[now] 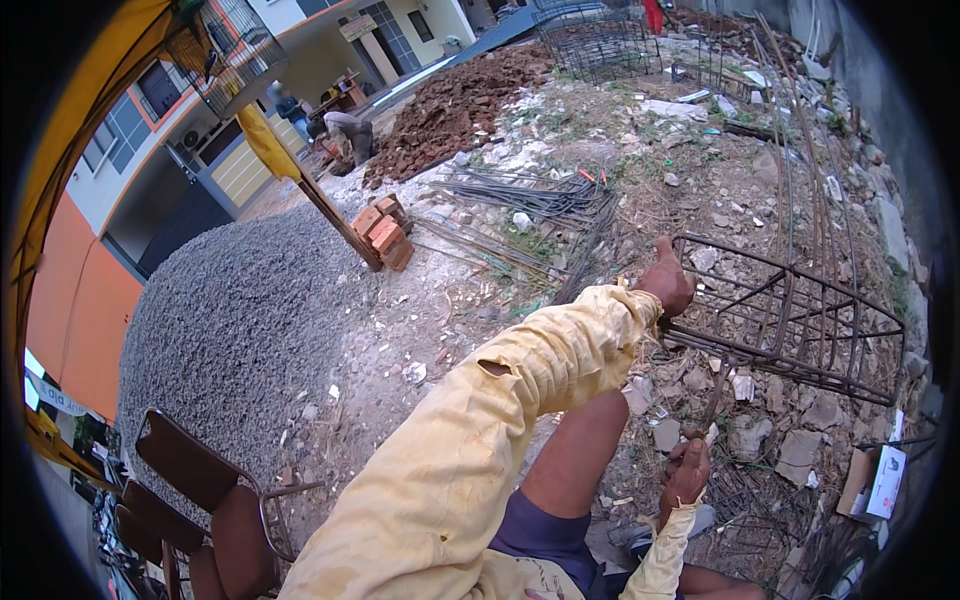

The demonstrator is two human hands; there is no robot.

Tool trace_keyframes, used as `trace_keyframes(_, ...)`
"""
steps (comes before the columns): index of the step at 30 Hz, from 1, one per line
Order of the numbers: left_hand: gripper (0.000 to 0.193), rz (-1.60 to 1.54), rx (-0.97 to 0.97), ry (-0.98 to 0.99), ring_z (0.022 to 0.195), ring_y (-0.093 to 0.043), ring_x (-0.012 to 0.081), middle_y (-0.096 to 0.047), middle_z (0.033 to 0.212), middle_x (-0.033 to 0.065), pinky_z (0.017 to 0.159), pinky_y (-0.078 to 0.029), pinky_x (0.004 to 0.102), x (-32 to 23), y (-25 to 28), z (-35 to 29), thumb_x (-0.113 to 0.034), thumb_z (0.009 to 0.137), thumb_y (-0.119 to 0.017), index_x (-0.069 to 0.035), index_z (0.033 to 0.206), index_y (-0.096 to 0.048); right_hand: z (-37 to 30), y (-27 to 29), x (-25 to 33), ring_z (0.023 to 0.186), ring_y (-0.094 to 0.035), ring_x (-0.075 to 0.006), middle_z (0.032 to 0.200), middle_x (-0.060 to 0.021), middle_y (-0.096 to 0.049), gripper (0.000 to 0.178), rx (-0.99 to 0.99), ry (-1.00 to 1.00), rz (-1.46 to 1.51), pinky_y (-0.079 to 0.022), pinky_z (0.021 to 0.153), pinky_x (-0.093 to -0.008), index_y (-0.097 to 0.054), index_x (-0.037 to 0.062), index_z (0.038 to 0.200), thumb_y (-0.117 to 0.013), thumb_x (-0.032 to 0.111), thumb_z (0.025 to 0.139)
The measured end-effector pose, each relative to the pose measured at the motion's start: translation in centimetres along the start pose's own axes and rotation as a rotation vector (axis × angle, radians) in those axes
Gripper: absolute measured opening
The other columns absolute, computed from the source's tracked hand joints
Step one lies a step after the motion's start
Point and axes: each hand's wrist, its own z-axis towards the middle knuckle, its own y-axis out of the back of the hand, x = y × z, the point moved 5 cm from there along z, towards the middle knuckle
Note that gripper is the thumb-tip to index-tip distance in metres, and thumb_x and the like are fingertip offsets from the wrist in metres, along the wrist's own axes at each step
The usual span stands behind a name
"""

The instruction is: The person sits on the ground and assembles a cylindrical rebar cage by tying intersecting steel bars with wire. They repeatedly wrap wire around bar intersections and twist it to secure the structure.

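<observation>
A long cage of dark rusty steel rebar lies on the rubble to the right. My left hand, at the end of a torn pale yellow sleeve, is closed around the cage's near left end. Lower down, next to my bent knee, my right hand has its fingers curled together. A thin rusty rod stands just above those fingers; whether they hold it I cannot tell.
Loose rebar and stacked red bricks lie ahead. A gravel heap and brown chairs are at left, a small carton at right. Broken stones cover the ground. People work near a dirt mound.
</observation>
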Motion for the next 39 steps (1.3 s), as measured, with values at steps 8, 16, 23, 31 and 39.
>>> trace_keyframes(8,0.089,0.055,0.037,0.001,0.105,-0.061,0.0443,-0.059,0.109,0.0376,0.096,-0.046,0.0435,-0.4,1.4,-0.4,-0.034,0.094,-0.051,0.014,0.140,0.008,-2.1,-5.6,1.4,0.058,-0.059,-0.0239,0.081,-0.0098,-0.065,0.059,0.616,-0.435,1.369,-0.050,0.054,-0.0413,-0.054,0.0046,0.126,-0.030,0.053,0.102)
trace_keyframes(16,0.073,0.058,-0.075,-0.054,0.096,-0.063,0.0471,-0.059,0.096,0.0404,0.087,-0.049,0.0452,1.1,0.0,1.5,-0.032,0.093,-0.057,0.014,0.126,-0.011,-3.1,-6.6,5.1,0.045,-0.050,-0.0060,0.066,0.0001,-0.052,0.068,1.069,-0.432,1.632,-0.042,0.047,-0.0230,-0.040,0.0062,0.126,-0.056,0.061,0.089)
trace_keyframes(23,0.082,0.162,-0.031,-0.097,0.076,-0.067,0.0345,-0.059,0.097,0.0346,0.065,-0.054,0.0390,1.1,-0.7,2.2,-0.031,0.090,-0.062,0.011,0.134,-0.006,0.9,-1.1,2.9,0.049,-0.050,-0.0073,0.075,-0.0022,-0.054,0.050,0.152,-0.237,0.177,-0.043,0.047,-0.0217,-0.052,0.0063,0.122,-0.054,0.048,0.095)
trace_keyframes(31,0.077,0.058,-0.068,-0.112,0.070,-0.066,0.0305,-0.060,0.091,0.0296,0.059,-0.053,0.0376,1.5,-1.0,2.5,-0.023,0.091,-0.062,0.012,0.133,-0.007,-3.0,-5.5,3.2,0.041,-0.047,-0.0060,0.065,0.0002,-0.053,0.070,0.969,-0.471,1.360,-0.040,0.042,-0.0194,-0.050,0.0038,0.125,-0.052,0.063,0.089)
trace_keyframes(39,0.076,0.097,-0.118,-0.088,0.095,-0.064,0.0428,-0.057,0.103,0.0393,0.085,-0.051,0.0411,0.4,0.0,0.8,-0.028,0.090,-0.059,0.015,0.132,-0.012,-1.9,1.5,-3.3,0.069,-0.062,-0.0126,0.085,-0.0051,-0.060,0.041,0.165,-0.331,0.169,-0.052,0.052,-0.0260,-0.051,0.0069,0.126,-0.064,0.028,0.093)
